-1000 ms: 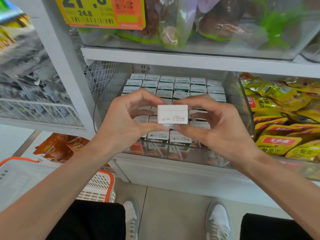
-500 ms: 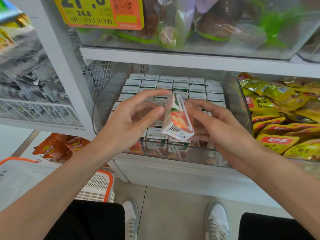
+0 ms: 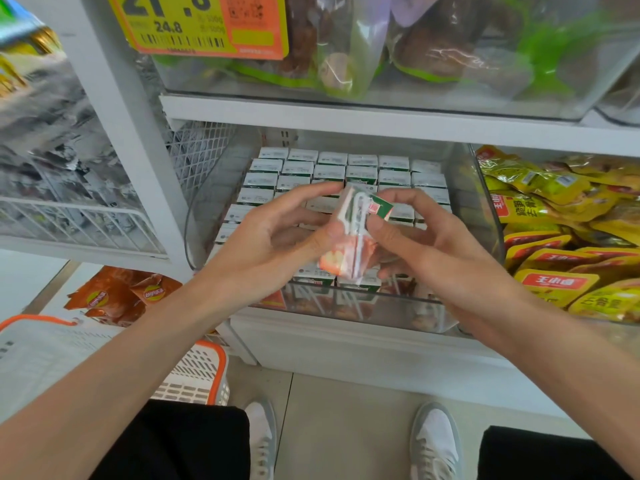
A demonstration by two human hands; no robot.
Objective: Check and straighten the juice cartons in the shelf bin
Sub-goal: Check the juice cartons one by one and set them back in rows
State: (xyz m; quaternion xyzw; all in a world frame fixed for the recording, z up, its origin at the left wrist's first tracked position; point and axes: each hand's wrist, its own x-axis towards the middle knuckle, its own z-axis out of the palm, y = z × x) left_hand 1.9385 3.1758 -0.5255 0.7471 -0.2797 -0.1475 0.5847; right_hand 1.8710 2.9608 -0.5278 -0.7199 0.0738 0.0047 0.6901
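Shelf bin of cartons, tilted juice carton, straw showing, pinched in left hand and right hand grip

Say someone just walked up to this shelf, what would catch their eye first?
The small white-and-green juice carton, tilted, pinched between left hand and right hand at centre. Behind it, rows of white-topped cartons fill the clear plastic bin. Bright yellow snack packets crowd the right; a yellow-and-orange price tag hangs top left.

Tilted juice carton above neat rows of cartons in clear bin.
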